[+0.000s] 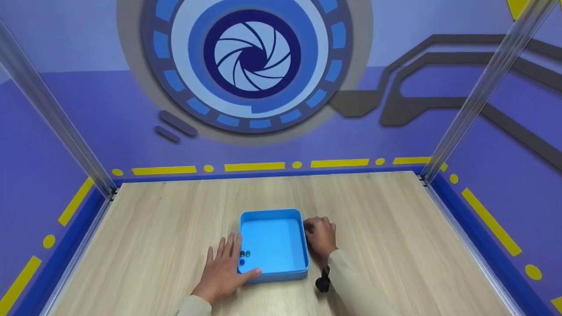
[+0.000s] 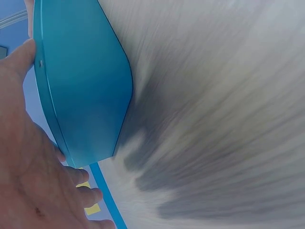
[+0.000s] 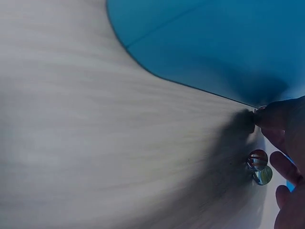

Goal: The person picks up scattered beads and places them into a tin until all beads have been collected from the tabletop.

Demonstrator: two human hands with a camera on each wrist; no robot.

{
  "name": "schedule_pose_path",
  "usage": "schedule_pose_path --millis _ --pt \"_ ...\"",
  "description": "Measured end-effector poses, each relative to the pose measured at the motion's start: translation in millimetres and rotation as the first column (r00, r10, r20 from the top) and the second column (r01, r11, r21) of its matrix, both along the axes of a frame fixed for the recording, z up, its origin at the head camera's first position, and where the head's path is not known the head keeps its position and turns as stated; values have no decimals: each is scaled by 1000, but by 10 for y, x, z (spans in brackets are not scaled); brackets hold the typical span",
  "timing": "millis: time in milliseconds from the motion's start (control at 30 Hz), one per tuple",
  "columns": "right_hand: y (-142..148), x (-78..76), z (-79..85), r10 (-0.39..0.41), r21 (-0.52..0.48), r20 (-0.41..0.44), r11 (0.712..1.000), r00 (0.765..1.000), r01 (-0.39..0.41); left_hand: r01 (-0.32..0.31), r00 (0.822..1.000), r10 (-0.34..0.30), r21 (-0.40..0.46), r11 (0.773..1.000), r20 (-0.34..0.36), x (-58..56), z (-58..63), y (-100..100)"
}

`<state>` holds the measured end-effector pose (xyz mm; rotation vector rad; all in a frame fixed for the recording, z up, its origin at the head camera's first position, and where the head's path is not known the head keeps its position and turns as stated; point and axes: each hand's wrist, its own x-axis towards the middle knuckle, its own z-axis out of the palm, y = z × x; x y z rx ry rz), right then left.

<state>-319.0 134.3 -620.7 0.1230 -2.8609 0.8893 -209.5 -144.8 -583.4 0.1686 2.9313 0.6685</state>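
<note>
A light blue square tray (image 1: 274,275) sits on the wooden table. Inside its front left corner lie several small dark glass marbles (image 1: 242,262). My left hand (image 1: 221,272) rests on that corner with fingers spread along the left side and the thumb over the front rim. At the tray's right outer wall is my right hand (image 1: 321,236), its fingers curled. In the right wrist view its thumb and fingertip pinch a small glassy marble (image 3: 261,108), mostly hidden. Two more marbles, one reddish (image 3: 257,159) and one yellowish green (image 3: 262,175), lie on the table beneath those fingers.
The wooden table (image 1: 167,228) reaches back to a purple printed wall (image 1: 96,118). Metal posts (image 1: 474,103) stand at the back corners, with side panels to left and right. A black strap piece (image 1: 323,281) hangs by the right wrist.
</note>
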Motion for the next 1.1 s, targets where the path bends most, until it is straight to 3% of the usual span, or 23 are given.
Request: schedule_pose_path --millis 133,400,1100 --pt "13 21 -6 6 15 -36 1000 999 -6 1 1000 -1 -5 1000 1 0 -9 6" --pt "25 32 10 -10 -6 -2 1000 1000 10 -3 1000 3 -13 1000 5 -1 -37 14" --pt "69 52 82 -4 -75 -8 997 1000 3 -2 1000 1 -14 1000 -14 6 6 19"
